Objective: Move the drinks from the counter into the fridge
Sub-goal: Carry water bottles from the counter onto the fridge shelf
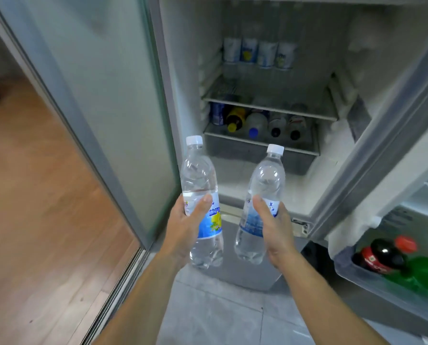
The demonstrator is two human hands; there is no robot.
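Drinks in hand: two clear bottles with white caps and blue-and-white labels, both held upright in the lower centre of the frame, in front of the open fridge (257, 185).
Left hand (186, 226): fingers and thumb wrapped round the label of the left bottle (200, 195) — a firm full-hand hold, thumb across the front.
Right hand (274, 229): closed round the label of the right bottle (260, 202), thumb pointing up along it; this bottle tilts slightly to the right at the cap.
Spacing: the two bottles are near each other but apart.
Upper shelf: four pale cartons or pouches (259, 53) stand in a row at the back, upper centre.
Lower shelf: a blue can and several bottles (256, 122) lie with caps toward the viewer.
Door rack, lower right: a dark cola bottle (379, 255) with red label beside a green bottle (427, 272) — both leaning.
Fridge door: swung open at right.
Left of frame: wooden floor (33, 195) beyond a glass panel (96, 83).
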